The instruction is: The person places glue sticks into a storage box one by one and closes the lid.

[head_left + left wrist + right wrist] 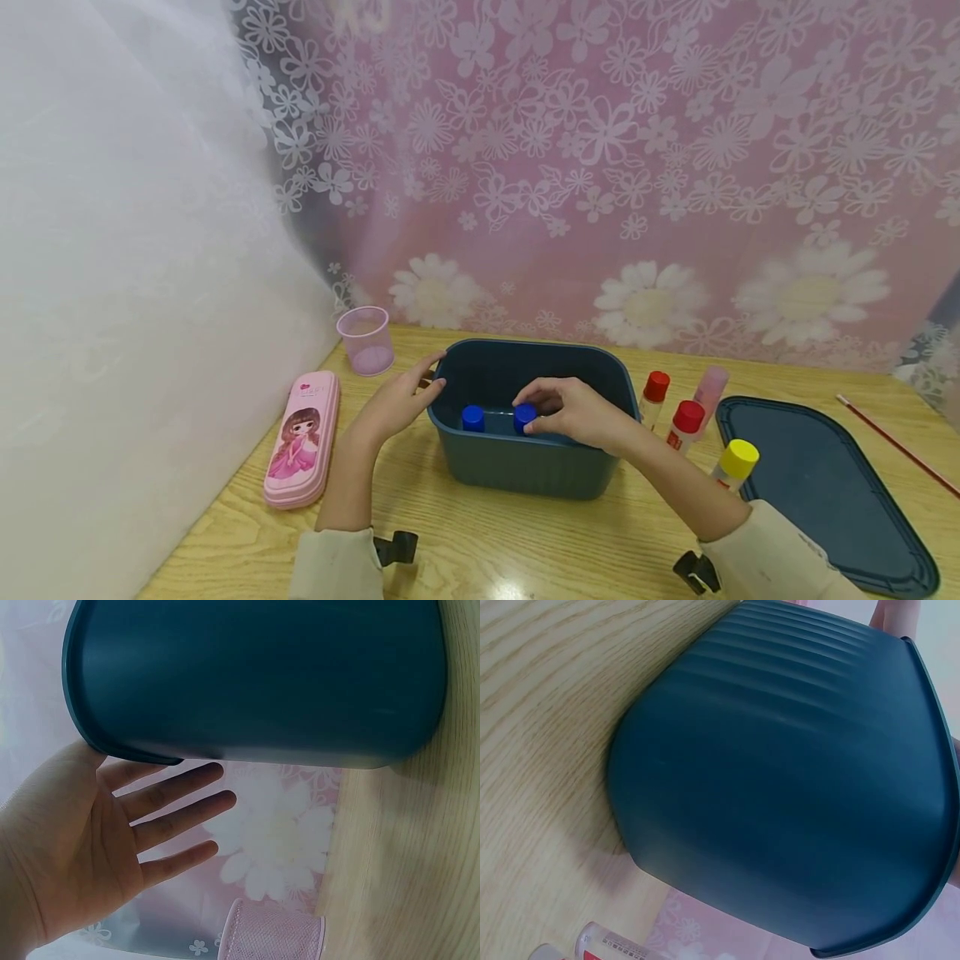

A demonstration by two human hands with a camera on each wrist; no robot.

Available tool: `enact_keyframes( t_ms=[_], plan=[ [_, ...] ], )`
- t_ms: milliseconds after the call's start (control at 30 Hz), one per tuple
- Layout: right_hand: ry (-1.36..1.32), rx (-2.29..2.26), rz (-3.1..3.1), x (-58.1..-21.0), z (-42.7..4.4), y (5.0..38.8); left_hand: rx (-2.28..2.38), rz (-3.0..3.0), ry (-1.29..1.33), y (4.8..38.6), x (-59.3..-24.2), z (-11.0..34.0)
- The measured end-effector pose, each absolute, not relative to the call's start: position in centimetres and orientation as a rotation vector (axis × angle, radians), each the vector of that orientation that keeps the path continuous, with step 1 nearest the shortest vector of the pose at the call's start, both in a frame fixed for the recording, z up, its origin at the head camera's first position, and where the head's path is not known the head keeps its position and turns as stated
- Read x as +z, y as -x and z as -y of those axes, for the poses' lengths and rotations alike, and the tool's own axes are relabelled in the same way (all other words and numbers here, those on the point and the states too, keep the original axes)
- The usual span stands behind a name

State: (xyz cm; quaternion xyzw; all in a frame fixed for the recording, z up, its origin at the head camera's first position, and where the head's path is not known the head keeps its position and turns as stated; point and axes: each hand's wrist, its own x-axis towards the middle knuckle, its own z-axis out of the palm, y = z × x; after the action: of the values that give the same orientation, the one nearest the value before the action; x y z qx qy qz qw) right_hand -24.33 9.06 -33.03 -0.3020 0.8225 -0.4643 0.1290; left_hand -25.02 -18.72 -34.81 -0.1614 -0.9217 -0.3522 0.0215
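Note:
A dark teal plastic bin [525, 471] stands on the wooden table in the head view. Inside it are two blue-capped bottles, a left one [472, 418] and a right one [524, 414]; the bin's front wall hides their lower parts. My right hand [581, 414] reaches over the rim and pinches the right bottle's cap between thumb and fingers. At the bin's left end, my left hand [393, 404] touches the rim with thumb and index finger. In the left wrist view its other fingers [172, 825] extend straight, spread apart. The bin blocks the right hand's grip in the right wrist view.
Right of the bin stand two red-capped bottles [686, 425], a pink one [711, 396] and a yellow-capped one [737, 463]. Beyond them lie a dark lid [832, 483] and a red pencil [900, 450]. At left are a pink pencil case [302, 442] and a pink mesh cup [367, 346].

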Motion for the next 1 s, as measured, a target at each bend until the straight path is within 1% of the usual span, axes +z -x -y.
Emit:
enact_keyframes(
  t_ms=[1000],
  plan=[
    [0.895, -1.282, -2.383, -32.74, -9.16, 24.19, -1.101, 2.851, 0.508, 25.03, -34.80, 18.74]
  ],
)
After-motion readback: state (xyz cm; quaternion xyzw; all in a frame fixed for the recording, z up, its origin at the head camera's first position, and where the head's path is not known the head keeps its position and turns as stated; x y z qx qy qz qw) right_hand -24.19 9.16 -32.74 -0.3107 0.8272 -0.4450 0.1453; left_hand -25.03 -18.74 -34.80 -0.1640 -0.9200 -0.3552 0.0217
